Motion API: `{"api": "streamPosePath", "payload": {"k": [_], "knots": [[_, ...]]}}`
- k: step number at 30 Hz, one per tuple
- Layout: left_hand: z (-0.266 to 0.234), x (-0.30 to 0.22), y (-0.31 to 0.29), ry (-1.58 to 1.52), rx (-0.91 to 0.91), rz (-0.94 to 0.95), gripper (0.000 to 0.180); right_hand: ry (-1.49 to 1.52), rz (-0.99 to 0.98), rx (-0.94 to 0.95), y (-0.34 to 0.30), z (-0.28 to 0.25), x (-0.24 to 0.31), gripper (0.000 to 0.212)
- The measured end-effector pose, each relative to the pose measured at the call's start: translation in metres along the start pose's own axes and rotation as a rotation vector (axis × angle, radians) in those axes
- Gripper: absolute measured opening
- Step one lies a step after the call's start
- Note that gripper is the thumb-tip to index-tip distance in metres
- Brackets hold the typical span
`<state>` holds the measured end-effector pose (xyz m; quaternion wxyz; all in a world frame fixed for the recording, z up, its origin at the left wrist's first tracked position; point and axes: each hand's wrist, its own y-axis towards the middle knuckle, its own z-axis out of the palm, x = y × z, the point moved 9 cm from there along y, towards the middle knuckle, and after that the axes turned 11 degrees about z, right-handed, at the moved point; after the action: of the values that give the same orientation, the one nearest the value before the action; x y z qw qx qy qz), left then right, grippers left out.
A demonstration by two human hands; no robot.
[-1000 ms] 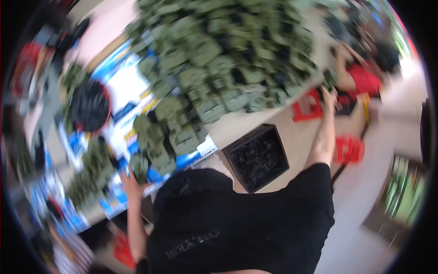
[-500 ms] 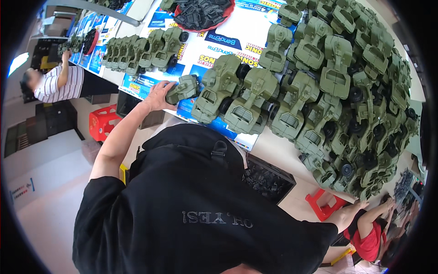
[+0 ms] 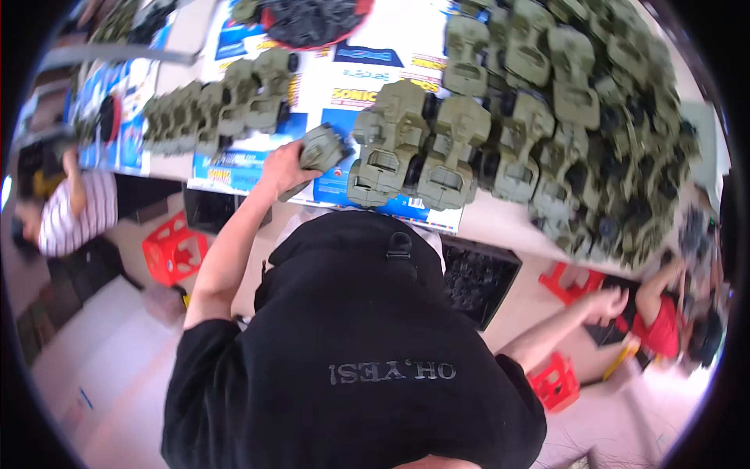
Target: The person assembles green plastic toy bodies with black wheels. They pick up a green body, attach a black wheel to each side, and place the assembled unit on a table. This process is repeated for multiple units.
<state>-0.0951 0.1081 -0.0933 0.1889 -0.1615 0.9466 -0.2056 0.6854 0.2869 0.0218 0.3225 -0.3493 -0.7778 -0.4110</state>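
My left hand [image 3: 283,169] grips an olive-green plastic toy vehicle piece [image 3: 324,147] by its near side, tilted over the table's front edge. Right of it stand larger olive-green toy vehicles [image 3: 384,168] with black wheels, lined up side by side. Farther left, another row of green toy vehicles [image 3: 211,109] stands close together. My right hand [image 3: 605,305] is off the table at the right, its fingers partly curled and blurred; nothing shows clearly in it.
A dense heap of green toy vehicles [image 3: 617,156] fills the table's right side. A red basin [image 3: 363,9] of black parts stands at the back. Under the table are a dark crate [image 3: 488,281] and red stools [image 3: 176,250]. Co-workers sit left [image 3: 82,207] and right [image 3: 658,328].
My right hand has drawn back from the heap's near edge. The toy vehicle piece in my left hand is now tilted more upright. The whole view has shifted.
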Motion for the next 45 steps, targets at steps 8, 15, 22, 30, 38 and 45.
{"api": "streamPosePath", "payload": {"k": [8, 15, 22, 30, 38, 45], "knots": [[-0.04, 0.0, -0.027, -0.694, -0.047, 0.027, 0.062, 0.467, -0.463, 1.088, -0.367, 0.024, 0.293, 0.013], [-0.089, -0.025, -0.056, -0.848, -0.066, 0.426, 0.056, 0.499, -0.361, 1.643, -0.537, 0.075, 0.376, 0.018], [-0.074, 0.053, -0.075, -0.717, -0.068, 0.213, 0.051, -0.094, -0.476, 1.458, -0.609, 0.281, 0.371, 0.036], [-0.084, 0.1, -0.084, -1.001, -0.111, -0.014, 0.047, -0.676, -0.586, 1.332, -0.652, 0.323, 0.391, 0.044], [-0.085, 0.091, -0.064, -1.193, -0.064, 0.038, 0.038, -0.192, -0.508, 1.3, -0.616, 0.307, 0.387, 0.022], [-0.093, 0.065, -0.06, -1.142, -0.002, 0.106, 0.043, 0.374, -0.086, 1.759, -0.58, 0.242, 0.404, 0.024]]}}
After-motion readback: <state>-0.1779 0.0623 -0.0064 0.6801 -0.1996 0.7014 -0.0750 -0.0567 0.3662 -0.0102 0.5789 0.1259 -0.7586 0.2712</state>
